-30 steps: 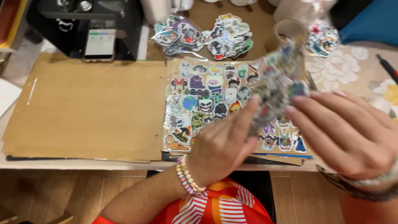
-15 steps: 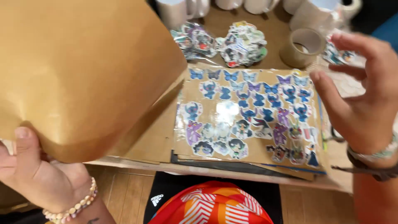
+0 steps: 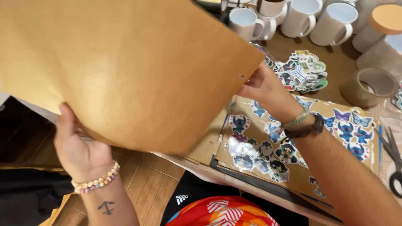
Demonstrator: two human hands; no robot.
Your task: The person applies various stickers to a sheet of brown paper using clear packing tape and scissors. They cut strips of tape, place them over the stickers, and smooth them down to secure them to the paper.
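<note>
Head view, one item in hand: a large brown card sheet (image 3: pixel 125 71), lifted off the table and tilted, filling the upper left of what I see. My left hand (image 3: pixel 79 150) grasps its lower left edge, thumb laid up the front face, fingers hidden behind; a bead bracelet (image 3: pixel 96 183) sits at that wrist. My right hand (image 3: pixel 261 86) pinches the sheet's right edge just below a small punched hole, fingers closed on the card; a dark wristband (image 3: pixel 303 130) and a pale bracelet circle that wrist. Under my right forearm: a sheet of cartoon stickers (image 3: pixel 293 146) in a clear sleeve, lying flat on more brown card, its near edge running along the table edge. Beyond my right hand: a loose heap of cut stickers (image 3: pixel 302 71), close to the sticker sheet's far edge. Farther out: a row of white mugs (image 3: pixel 293 19), handles turned various ways. Right of the heap: a roll of brown tape (image 3: pixel 369 86), lying flat. Far right, beside my forearm: scissors (image 3: pixel 393 161), partly cut off by the frame. Open room: below my left hand only wooden floor (image 3: pixel 146 180) shows, with the sheet's lower edge hanging free of the table; to the right the tabletop is crowded.
</note>
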